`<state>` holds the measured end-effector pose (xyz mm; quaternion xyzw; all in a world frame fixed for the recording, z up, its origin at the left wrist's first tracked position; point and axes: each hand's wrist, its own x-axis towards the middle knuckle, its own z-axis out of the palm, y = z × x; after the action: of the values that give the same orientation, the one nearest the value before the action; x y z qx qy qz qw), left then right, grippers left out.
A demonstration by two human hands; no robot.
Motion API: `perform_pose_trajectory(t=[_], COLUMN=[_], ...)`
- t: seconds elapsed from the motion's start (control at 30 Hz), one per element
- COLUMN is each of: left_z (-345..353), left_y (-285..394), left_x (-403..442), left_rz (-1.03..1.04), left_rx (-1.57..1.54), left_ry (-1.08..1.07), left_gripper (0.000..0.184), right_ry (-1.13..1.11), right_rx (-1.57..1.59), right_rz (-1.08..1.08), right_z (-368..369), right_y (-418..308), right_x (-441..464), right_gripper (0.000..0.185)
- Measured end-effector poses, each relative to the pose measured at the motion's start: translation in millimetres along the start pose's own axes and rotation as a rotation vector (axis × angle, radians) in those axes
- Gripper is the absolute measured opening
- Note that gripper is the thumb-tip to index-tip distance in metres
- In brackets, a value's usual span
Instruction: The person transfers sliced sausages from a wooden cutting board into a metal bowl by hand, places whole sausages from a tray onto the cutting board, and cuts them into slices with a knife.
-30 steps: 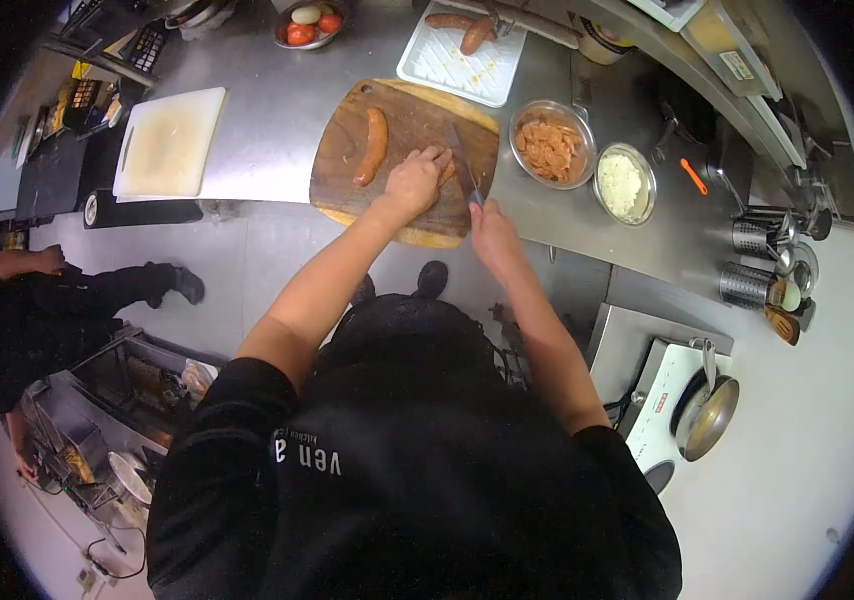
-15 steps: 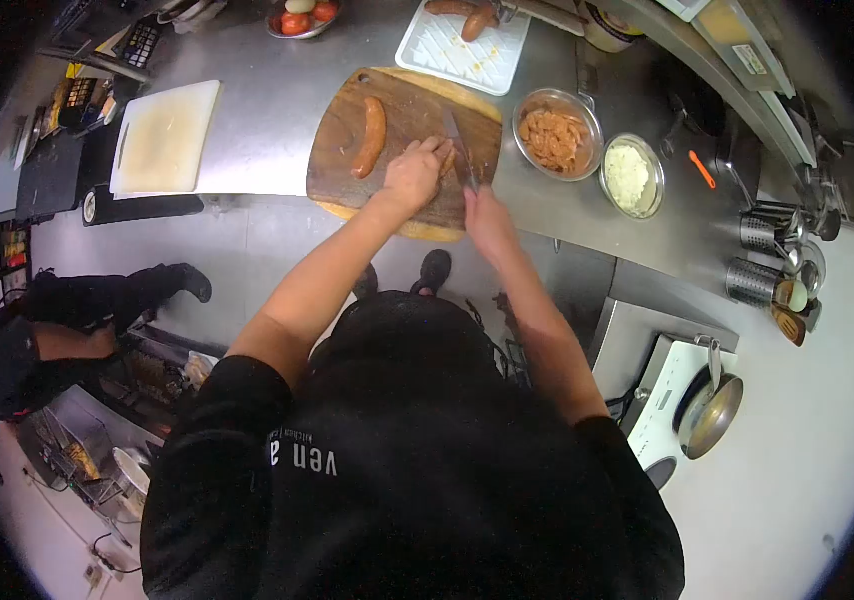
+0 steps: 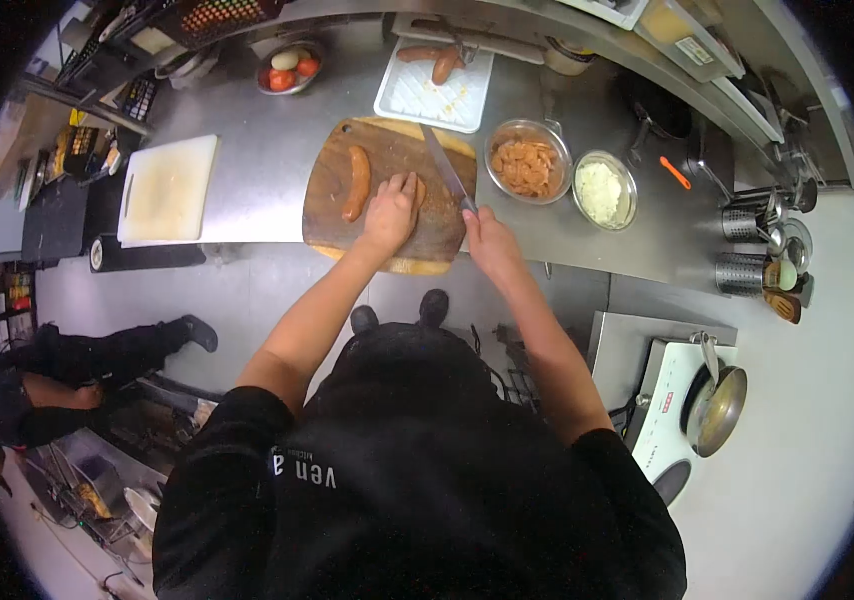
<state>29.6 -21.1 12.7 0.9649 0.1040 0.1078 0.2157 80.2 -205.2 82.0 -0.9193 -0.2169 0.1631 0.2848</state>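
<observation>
My right hand [image 3: 490, 240] grips a kitchen knife [image 3: 446, 168] by its handle, the blade angled up and left over the right side of the wooden cutting board [image 3: 332, 225]. With fingers curled down, my left hand [image 3: 393, 212] holds a piece of sausage [image 3: 421, 190] on the board, mostly hidden under the hand. The blade is a little apart from that piece. Left of my left hand lies a whole sausage [image 3: 358, 183]. Just right of the board stands a clear bowl of sliced sausage [image 3: 527, 168], and beside it a bowl of chopped white food [image 3: 602, 192].
Behind the board, a white tray [image 3: 409, 103] holds sausages and tongs. A bowl of tomatoes [image 3: 283, 79] stands at the back left, a white cutting board [image 3: 169, 190] at the left. An orange-handled tool [image 3: 675, 173] lies right. A pan [image 3: 718, 415] sits on the cooktop. Another person [image 3: 87, 375] is at left.
The knife has moved right, away from the held sausage, with its blade now tilted further left. My left hand stays on the sausage piece. The whole view has shifted slightly.
</observation>
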Motion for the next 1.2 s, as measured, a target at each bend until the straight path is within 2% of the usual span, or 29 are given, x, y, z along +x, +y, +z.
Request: perform_pose_trajectory(t=[0.07, 0.13, 0.17, 0.23, 0.27, 0.3, 0.33, 0.4, 0.43, 0.47, 0.53, 0.57, 0.63, 0.73, 0.8, 0.83, 0.9, 0.97, 1.03, 1.2], left_z=[-1, -3, -4, -12, -14, -18, -15, -10, -1, 8, 16, 19, 7, 5, 10, 12, 13, 11, 15, 25], left_y=[-4, -4, -3, -3, -2, 0, 4, 10, 17, 22, 37, 41, 60, 70, 66, 67, 67, 69, 67, 70], left_x=[-5, -8, -8, -4, 3, 9, 11, 25, 29, 35, 49, 52, 54, 43, 39, 40, 40, 38, 38, 36], left_rz=[0.017, -0.005, -0.054, -0.099, -0.161, -0.139, -0.142, 0.077, 0.177, 0.184, 0.274, 0.181, 0.136, 0.095, 0.198, 0.192, 0.152, 0.157, 0.170, 0.127], left_rx=[-0.042, -0.133, -0.184, -0.178, -0.179, -0.179, -0.179, -0.055, -0.086, -0.079, -0.069, 0.075, 0.119, 0.193, 0.149, 0.150, 0.092, 0.080, 0.028, -0.061], left_ry=[-0.007, 0.113, 0.152, 0.227, 0.303, 0.316, 0.304, -0.054, -0.039, -0.040, -0.189, -0.381, -0.408, -0.395, -0.321, -0.319, -0.268, -0.251, -0.220, -0.172], left_gripper=[0.046, 0.047, 0.045, 0.043, 0.041, 0.040, 0.040, 0.044, 0.048, 0.048, 0.051, 0.052, 0.051, 0.051, 0.045, 0.045, 0.032, 0.029, 0.025, 0.023], right_ry=[0.006, 0.172, 0.183, 0.051, 0.070, 0.148, 0.213, 0.165, 0.129, 0.135, -0.006, -0.003, 0.251, 0.388, 0.371, 0.352, 0.300, 0.239, 0.288, 0.249], right_rx=[0.021, 0.063, 0.065, 0.113, 0.114, 0.131, 0.153, 0.185, 0.208, 0.216, -0.004, 0.000, -0.112, -0.142, -0.128, -0.114, -0.129, -0.138, -0.071, -0.037], right_rz=[0.012, -0.050, -0.045, 0.064, 0.063, 0.027, 0.001, 0.034, 0.054, 0.054, 0.136, 0.143, 0.003, -0.052, -0.049, -0.044, -0.028, -0.020, 0.017, 0.048], right_z=[-7, 2, 8, 11, 8, -3, -9, -16, -23, -27, -39, -42, -48, -52, -54, -55, -64, -71, -78, -80], right_y=[-8, -8, 2, 13, 23, 26, 32, 59, 66, 72, 74, 77, 84, 96, 103, 107, 113, 114, 114, 133], right_x=[-12, -16, -15, -6, -3, -10, -20, -28, -27, -29, -37, -41, -46, -42, -32, -27, -20, -16, -13, -4], right_gripper=[0.036, 0.035, 0.035, 0.038, 0.038, 0.037, 0.037, 0.037, 0.037, 0.037, 0.035, 0.035, 0.034, 0.035, 0.034, 0.033, 0.034, 0.035, 0.034, 0.034])
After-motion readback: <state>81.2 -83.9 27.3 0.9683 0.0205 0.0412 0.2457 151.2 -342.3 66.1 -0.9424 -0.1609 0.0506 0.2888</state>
